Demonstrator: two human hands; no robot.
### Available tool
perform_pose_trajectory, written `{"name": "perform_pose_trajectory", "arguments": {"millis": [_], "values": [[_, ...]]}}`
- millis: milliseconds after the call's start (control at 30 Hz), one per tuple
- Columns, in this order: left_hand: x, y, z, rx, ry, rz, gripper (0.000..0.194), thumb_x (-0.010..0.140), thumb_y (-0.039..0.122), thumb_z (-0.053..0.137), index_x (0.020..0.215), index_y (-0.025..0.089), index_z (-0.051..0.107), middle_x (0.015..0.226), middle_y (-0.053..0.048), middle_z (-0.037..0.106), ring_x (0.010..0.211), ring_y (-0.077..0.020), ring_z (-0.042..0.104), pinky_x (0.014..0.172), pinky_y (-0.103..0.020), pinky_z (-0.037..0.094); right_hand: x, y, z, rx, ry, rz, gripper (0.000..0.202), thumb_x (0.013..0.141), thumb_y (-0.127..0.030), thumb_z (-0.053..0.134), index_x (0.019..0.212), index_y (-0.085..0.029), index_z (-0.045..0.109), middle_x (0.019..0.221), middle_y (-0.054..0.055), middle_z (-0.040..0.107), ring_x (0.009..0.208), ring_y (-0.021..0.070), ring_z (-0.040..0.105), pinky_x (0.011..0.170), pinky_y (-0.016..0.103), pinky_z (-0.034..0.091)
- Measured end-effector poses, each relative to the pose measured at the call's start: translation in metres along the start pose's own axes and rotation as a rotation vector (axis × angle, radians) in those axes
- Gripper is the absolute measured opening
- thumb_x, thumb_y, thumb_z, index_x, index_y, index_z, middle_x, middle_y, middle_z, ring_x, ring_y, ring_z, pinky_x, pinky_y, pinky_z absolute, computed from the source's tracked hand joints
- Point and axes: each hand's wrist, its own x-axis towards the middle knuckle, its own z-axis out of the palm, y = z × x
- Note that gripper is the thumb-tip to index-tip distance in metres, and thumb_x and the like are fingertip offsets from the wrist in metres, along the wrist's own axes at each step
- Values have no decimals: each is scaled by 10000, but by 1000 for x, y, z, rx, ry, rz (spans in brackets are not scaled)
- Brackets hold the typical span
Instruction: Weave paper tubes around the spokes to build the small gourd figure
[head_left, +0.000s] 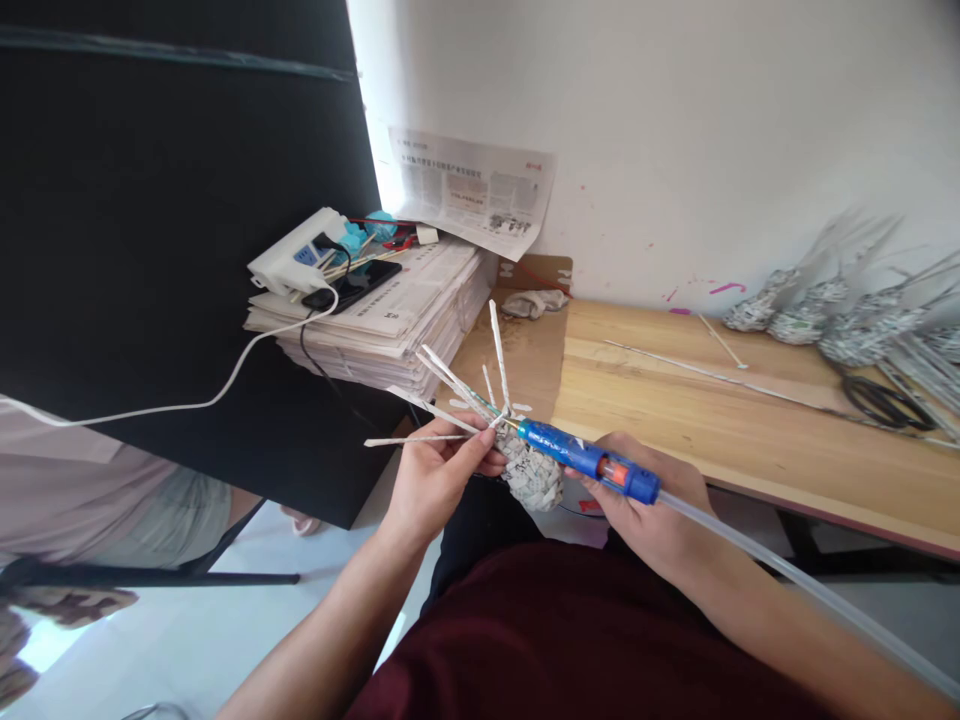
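Note:
My left hand [439,465] pinches the neck of a small woven newspaper piece [534,475] with a rounded body. Several rolled paper strips [499,345] fan out from its top, toward the wall and to the left. In my right hand [649,500] is a blue stick-shaped hot glue gun [559,447], its metal tip at the base of the strips, close to my left fingertips. A long clear glue stick [787,570] runs out of its back end. My right fingers are partly hidden behind the glue gun.
Stacked newspapers [450,310] carry a white power strip [296,255] and a black phone [367,283]. A white cord [244,365] hangs leftward. On the wooden table [660,390] lie scissors [885,400] and several woven paper pieces [817,310]. Another person [150,500] sits at the left.

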Motion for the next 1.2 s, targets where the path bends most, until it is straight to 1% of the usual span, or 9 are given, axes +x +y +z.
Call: {"name": "perform_pose_trajectory", "arguments": {"millis": [300,433,533,667,800,933,1067,1133,1200], "values": [[3,-3,-4,-7,19,-41,260,765,283,767,906,102,645,676,-37,707,600,-152,702,606,-249,607,16,8,6,145,-17,208,264,867,-476,620,853,-214,642,682,21,677,604,172,641,570,267,480],[4,-3,-11,-10,45,-60,271,743,277,785,905,105,651,668,-34,703,592,-150,695,605,-250,605,39,24,24,544,-109,566,352,836,-535,636,783,-190,595,515,-16,579,469,133,561,475,240,447],[4,-2,-14,-20,99,-62,287,712,279,809,891,111,659,674,-29,699,585,-145,686,592,-251,603,65,39,45,961,-47,773,316,825,-471,683,822,-199,523,552,-56,530,457,96,534,373,170,333],[3,0,-16,-6,208,-42,315,652,280,847,860,116,676,674,-24,699,577,-152,684,556,-231,592,109,57,74,1263,-161,1035,259,1001,-341,441,794,-187,456,580,-47,510,478,71,547,414,150,427],[3,-2,-22,16,227,-56,332,611,267,868,848,115,692,726,-36,715,581,-157,689,564,-231,599,145,69,91,1224,-166,1076,324,1047,-330,265,792,-190,409,582,-42,506,526,72,599,535,183,553],[5,-8,-30,41,228,-63,338,602,275,871,851,121,702,785,-44,723,601,-171,695,582,-263,617,165,79,92,1094,-296,1092,306,1034,-373,296,874,-172,462,633,16,602,567,131,664,514,250,580],[9,-13,-35,65,228,-71,337,600,281,867,851,125,705,809,-47,725,605,-177,695,587,-280,623,172,94,76,856,-402,1089,389,975,-472,431,862,-123,559,618,80,636,540,184,662,459,271,544],[10,-15,-34,67,210,-89,340,596,281,869,847,122,703,796,-47,723,600,-173,691,592,-278,622,172,108,61,650,-429,1038,377,923,-472,541,852,-108,609,642,105,665,581,209,674,522,297,549],[11,-14,-30,61,192,-103,349,582,286,876,829,117,696,775,-46,720,588,-173,687,584,-274,618,171,128,41,9,-403,720,377,908,-481,556,819,-132,670,727,108,709,687,204,694,650,287,545]]}}
